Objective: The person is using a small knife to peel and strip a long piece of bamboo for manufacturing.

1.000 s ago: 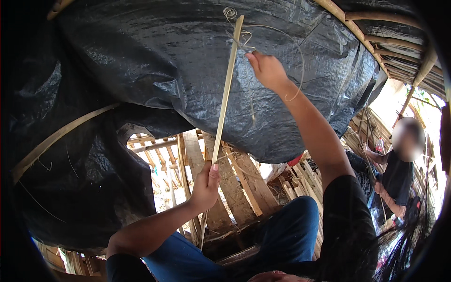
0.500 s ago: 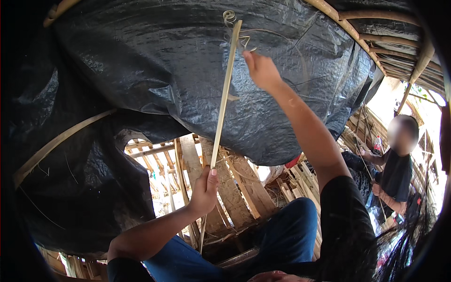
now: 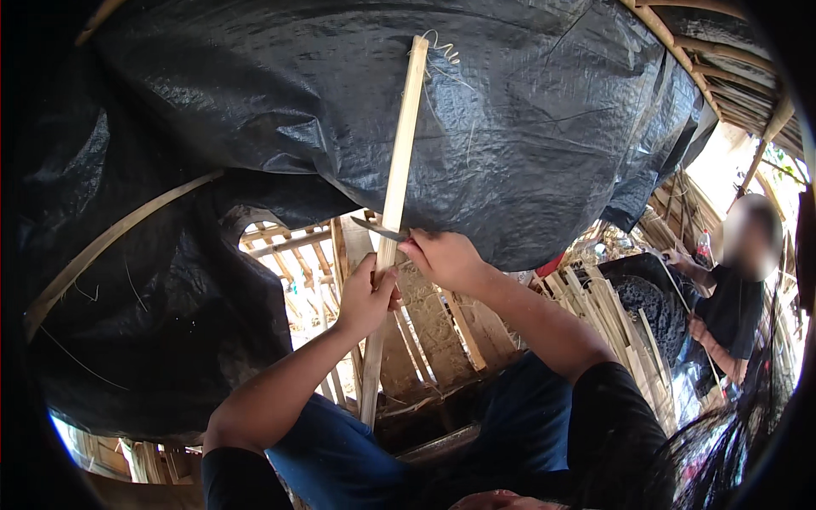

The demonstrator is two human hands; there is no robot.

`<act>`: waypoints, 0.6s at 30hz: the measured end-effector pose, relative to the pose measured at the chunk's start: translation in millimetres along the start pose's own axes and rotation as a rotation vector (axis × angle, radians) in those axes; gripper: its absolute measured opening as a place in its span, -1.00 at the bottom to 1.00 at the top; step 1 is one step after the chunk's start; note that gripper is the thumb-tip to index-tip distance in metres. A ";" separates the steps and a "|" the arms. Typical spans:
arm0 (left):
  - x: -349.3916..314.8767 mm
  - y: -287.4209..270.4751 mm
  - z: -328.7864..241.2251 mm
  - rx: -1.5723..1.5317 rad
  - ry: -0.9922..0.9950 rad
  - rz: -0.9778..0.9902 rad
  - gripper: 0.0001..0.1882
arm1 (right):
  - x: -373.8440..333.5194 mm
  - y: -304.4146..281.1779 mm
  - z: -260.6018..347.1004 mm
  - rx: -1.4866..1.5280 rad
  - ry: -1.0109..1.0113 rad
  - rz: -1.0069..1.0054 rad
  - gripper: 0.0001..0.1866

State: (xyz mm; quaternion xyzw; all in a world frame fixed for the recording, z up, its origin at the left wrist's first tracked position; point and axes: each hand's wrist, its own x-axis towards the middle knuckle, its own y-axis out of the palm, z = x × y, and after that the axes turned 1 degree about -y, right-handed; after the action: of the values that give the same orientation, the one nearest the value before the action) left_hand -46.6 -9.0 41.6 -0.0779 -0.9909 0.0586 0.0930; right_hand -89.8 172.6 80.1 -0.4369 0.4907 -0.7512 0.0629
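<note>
A long pale bamboo strip (image 3: 401, 136) stands nearly upright in front of me, with thin curled shavings (image 3: 442, 49) at its top end. My left hand (image 3: 367, 297) grips the strip around its middle. My right hand (image 3: 442, 259) holds a small dark-bladed knife (image 3: 378, 228), and the blade lies across the strip just above my left hand. Both hands are close together, almost touching.
A black plastic tarp (image 3: 255, 110) hangs overhead over curved bamboo ribs (image 3: 110, 242). Stacks of split bamboo slats (image 3: 612, 314) lie ahead and to the right. Another person (image 3: 731, 297) in dark clothes sits at the right, working on a strip.
My right hand came down from high on the strip near its top and now holds a knife against the strip just above my left hand. The left hand's grip stayed.
</note>
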 end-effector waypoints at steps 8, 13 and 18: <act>17.4 4.7 28.4 -0.087 -0.193 -0.098 -0.75 | 10.1 -10.1 21.0 -0.182 0.066 0.081 -0.60; 14.3 13.9 28.9 0.267 0.048 -0.235 -0.66 | 11.0 -7.8 20.3 -0.266 0.030 0.160 -0.54; 13.1 10.1 13.4 0.400 0.056 -0.262 -0.64 | 28.0 -9.2 12.6 -0.285 -0.006 0.233 -0.51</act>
State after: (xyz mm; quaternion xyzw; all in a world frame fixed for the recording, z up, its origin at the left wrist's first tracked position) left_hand -60.4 1.7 29.5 0.0697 -0.9583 0.2387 0.1409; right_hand -94.7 154.1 105.7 -0.3839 0.6392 -0.6604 0.0886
